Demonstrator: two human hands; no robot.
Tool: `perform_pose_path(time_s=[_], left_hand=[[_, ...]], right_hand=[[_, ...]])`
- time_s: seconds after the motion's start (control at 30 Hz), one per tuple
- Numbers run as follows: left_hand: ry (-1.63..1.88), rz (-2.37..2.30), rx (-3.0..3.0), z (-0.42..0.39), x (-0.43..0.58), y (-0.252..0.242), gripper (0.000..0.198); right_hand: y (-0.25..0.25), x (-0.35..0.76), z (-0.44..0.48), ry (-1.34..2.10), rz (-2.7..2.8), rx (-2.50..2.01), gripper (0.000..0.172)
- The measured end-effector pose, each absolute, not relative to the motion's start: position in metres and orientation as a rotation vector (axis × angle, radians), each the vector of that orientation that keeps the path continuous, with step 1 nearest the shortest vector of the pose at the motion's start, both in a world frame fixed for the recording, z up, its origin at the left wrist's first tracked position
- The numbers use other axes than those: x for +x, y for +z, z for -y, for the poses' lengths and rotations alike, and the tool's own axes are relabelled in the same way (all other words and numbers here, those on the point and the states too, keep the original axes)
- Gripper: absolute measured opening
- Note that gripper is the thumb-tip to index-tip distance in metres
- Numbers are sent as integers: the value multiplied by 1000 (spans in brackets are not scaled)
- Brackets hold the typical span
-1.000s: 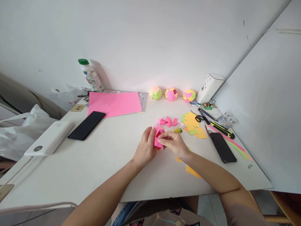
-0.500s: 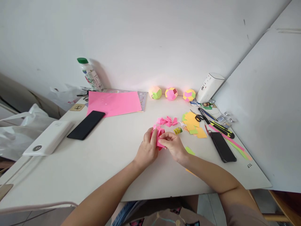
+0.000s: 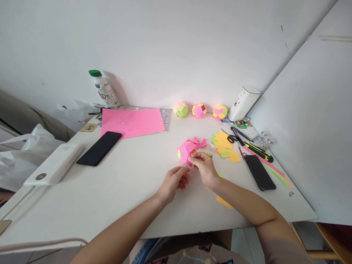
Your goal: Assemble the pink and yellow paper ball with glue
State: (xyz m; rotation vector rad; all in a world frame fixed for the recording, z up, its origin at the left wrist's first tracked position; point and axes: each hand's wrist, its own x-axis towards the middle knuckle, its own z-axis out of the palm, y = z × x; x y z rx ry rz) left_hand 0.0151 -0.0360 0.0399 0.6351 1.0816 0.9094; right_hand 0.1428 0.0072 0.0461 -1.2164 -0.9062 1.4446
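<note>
A pink folded-paper ball (image 3: 186, 149) with a green patch on its left side is at the middle of the white table. My right hand (image 3: 204, 168) pinches the ball's lower right edge between thumb and fingers. Below the ball, my left hand (image 3: 176, 180) is off it, with fingers loosely curled and thumb reaching toward the ball; whether it holds anything is hidden. Small pink folded pieces (image 3: 197, 142) lie just behind the ball. A yellow-green glue tube (image 3: 209, 155) shows partly behind my right hand.
Three paper balls, the middle one (image 3: 199, 110) pink, stand by the wall. Yellow paper pieces (image 3: 223, 141), scissors (image 3: 232, 138), a cutter (image 3: 258, 152) and a black phone (image 3: 260, 172) lie right. Pink sheets (image 3: 133, 123), another phone (image 3: 99, 148) and a white power bank (image 3: 55, 164) lie left.
My left hand has let go of the pink paper piece and moved down toward me. The ball now shows more fully, with its green patch visible. The view has shifted slightly.
</note>
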Motion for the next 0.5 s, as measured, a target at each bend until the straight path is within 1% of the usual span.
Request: perform_pose_path(time_s=[0.07, 0.17, 0.37, 0.5], left_hand=[[956, -957, 436, 33, 18, 36, 29], [1066, -886, 314, 29, 18, 30, 26], [1152, -854, 342, 25, 14, 29, 21], [1230, -862, 476, 24, 11, 33, 21]], right_hand=[[46, 141, -6, 1436, 919, -1221, 24], [44, 139, -4, 1460, 948, -1225, 23], [39, 136, 0, 1547, 1044, -1178, 22], [43, 140, -2, 1585, 1163, -1206, 16]])
